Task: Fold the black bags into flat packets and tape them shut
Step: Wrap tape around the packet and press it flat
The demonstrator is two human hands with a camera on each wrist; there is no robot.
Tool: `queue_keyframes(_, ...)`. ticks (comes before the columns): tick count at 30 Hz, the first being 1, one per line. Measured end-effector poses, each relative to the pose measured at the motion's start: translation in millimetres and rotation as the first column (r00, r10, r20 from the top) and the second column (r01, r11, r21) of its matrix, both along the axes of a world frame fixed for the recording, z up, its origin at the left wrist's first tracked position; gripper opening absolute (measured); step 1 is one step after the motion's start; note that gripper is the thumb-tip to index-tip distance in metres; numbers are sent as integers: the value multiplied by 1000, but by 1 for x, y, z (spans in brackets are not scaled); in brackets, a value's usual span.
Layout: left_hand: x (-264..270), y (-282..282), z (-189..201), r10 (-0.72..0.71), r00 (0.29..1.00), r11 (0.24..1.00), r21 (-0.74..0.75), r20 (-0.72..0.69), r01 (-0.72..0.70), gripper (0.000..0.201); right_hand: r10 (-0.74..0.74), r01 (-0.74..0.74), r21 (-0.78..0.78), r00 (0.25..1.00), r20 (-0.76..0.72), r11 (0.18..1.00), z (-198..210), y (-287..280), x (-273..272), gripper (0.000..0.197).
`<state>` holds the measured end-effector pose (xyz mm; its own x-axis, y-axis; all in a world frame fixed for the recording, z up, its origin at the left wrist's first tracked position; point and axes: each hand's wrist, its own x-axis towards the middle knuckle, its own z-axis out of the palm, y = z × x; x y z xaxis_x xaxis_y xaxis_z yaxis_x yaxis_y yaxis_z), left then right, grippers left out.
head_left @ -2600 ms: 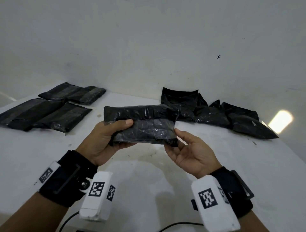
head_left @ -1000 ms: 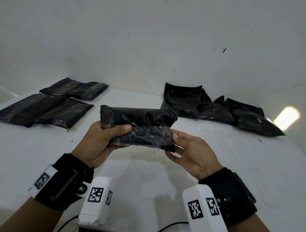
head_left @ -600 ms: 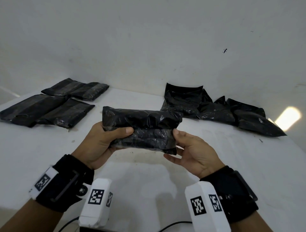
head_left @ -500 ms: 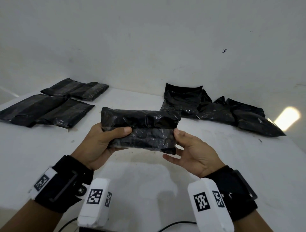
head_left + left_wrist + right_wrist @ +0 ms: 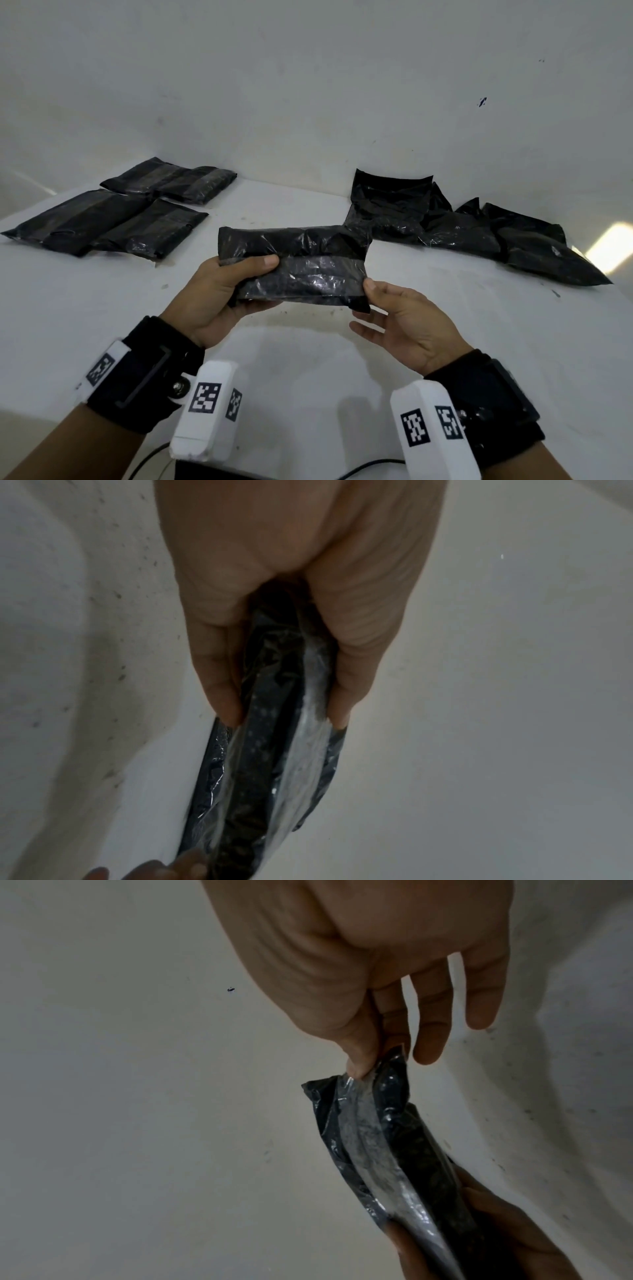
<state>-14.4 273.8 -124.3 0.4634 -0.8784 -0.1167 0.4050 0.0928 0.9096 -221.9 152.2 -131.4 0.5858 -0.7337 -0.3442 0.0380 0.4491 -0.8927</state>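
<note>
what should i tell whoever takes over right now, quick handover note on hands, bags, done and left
Left hand: grip round the left end of the folded packet, held above the table.
Right hand: thumb and finger pinch the packet's right end.
Clear tape band already runs along the packet.
Done: three taped packets lie far left.
Left: set this one down, then fold and tape the loose bags far right.

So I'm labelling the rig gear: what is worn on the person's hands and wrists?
Both hands, left hand and right hand, are bare, without gloves or sleeves. Each wrist carries a wide black strap and a white block-shaped camera housing printed with black-and-white square markers. A thin dark cable trails below.
</note>
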Motion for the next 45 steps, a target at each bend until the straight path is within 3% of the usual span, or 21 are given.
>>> queue_keyframes(3,3,1,-5,-12,999,996,87,-41,15,30,-17,11,-58,994,-107,998,0,1,0,25)
queue_keyframes(6,4,1,-9,-8,998,984,175,-67,19,24,-140,33,-343,946,-291,939,1,1,-1,32)
queue_keyframes(8,0,1,-10,-33,997,968,245,-70,49,26,-221,-45,-574,896,-384,817,4,4,-3,53)
queue_keyframes(11,-5,-1,-11,-78,995,934,344,-59,93,35,-258,-303,-803,838,-481,513,11,15,1,65)
queue_keyframes(13,-7,-4,-12,-82,996,913,400,-18,82,38,-233,-449,-829,813,-533,332,13,24,10,73)
queue_keyframes(17,-9,-9,-14,-22,983,884,463,184,-67,37,-182,-677,-727,706,-685,114,6,27,27,88)
queue_keyframes(22,-18,-11,-13,15,923,894,409,384,-185,31,-138,-781,-619,607,-783,78,-7,19,38,83)
queue_keyframes(24,-14,-14,-14,-80,785,831,476,614,-288,55,-150,-807,-585,571,-807,75,-11,16,39,79)
queue_keyframes(27,-6,-12,-13,-320,461,717,530,828,-453,77,-201,-849,-526,507,-838,55,-14,15,40,78)
queue_keyframes(29,-4,-6,-11,-291,355,774,437,888,-458,78,-216,-868,-493,471,-855,63,-13,16,40,78)
queue_keyframes(31,-6,3,-8,-207,214,886,276,955,-374,70,-225,-886,-458,432,-873,74,-13,18,41,78)
queue_keyframes(33,-11,9,-6,-261,36,942,263,965,-206,62,-195,-899,-426,401,-895,104,-13,19,42,80)
queue_keyframes(35,-18,10,-10,-412,-97,911,408,906,-57,63,-129,-900,-408,391,-911,152,-12,21,42,83)
queue_keyframes(37,-26,10,-14,-563,-212,823,567,799,-46,67,-81,-895,-406,398,-914,186,-12,23,41,87)
queue_keyframes(38,-26,9,-17,-610,-254,786,613,750,-76,70,-74,-887,-418,412,-908,194,-12,23,39,87)
queue_keyframes(41,-23,11,-26,-618,-311,775,626,722,-87,97,-88,-856,-495,487,-869,149,-15,21,37,75)
queue_keyframes(43,-21,12,-31,-641,-308,753,653,703,-77,99,-44,-853,-506,504,-862,129,-16,19,37,66)
queue_keyframes(45,-23,13,-30,-651,-288,747,659,702,-81,94,36,-854,-494,505,-862,160,-18,15,37,62)
